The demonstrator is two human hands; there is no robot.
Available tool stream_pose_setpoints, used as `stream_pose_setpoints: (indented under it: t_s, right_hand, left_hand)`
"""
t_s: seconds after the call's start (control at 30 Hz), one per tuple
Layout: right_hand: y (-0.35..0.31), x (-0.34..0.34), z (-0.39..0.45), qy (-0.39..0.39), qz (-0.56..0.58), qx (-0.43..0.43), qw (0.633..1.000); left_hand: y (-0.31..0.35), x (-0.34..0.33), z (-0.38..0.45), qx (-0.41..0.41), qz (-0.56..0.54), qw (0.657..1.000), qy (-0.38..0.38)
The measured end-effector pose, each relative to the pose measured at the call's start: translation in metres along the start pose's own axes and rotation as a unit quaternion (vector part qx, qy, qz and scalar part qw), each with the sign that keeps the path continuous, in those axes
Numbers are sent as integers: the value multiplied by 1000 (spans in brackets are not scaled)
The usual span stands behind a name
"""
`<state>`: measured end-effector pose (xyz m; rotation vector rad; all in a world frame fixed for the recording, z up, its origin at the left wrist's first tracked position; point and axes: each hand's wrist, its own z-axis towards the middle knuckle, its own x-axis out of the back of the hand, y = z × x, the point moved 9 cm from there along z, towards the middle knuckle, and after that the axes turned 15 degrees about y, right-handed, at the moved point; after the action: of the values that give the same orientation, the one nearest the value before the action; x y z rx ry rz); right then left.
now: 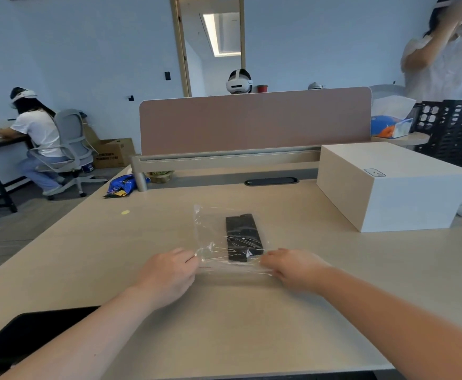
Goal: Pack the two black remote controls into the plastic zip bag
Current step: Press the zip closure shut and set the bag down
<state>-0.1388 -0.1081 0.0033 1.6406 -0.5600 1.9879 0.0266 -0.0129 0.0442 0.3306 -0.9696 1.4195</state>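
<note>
White box (394,185) on beige desk (142,242), pink divider panel (254,122), blue snack bag (122,185), black crate (454,130)

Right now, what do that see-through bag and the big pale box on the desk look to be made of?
The bag looks like thin, glossy clear plastic: it wrinkles, glints, and shows the black remotes through it. The box has flat, matte cream faces with crisp edges, perhaps coated card or laminated board; the look leaves that open.

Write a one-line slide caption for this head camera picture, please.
Both hands, left hand and right hand, pinch the near edge of a plastic zip bag holding black remote controls.
</note>
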Motion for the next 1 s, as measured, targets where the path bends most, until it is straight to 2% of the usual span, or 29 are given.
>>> stream_pose_setpoints:
  t_s: [0.1,0.23,0.37,0.47,0.53,0.67,0.83,1.0]
  right_hand:
    - [17,-2,0,-8,-27,-35,999]
    - [19,4,-3,4,-48,-62,997]
    - [-12,38,-2,115,-70,19,991]
    - [-48,61,-2,242,-43,107,963]
    - [-70,65,0,286,-26,135,948]
    - [-95,65,8,302,9,140,943]
    - [-86,65,13,288,55,99,951]
    - [-78,72,7,306,116,91,940]
  left_hand:
    - [2,8,-1,-16,-16,1000,20]
    - [6,25,0,1,-62,996,70]
    - [7,33,-2,3,-79,992,99]
    - [9,42,-1,1,-74,990,124]
    - [12,45,0,3,-70,988,136]
    - [12,47,-1,25,-81,984,159]
    - [10,44,-5,33,-113,979,165]
    - [-5,47,-7,98,-166,963,188]
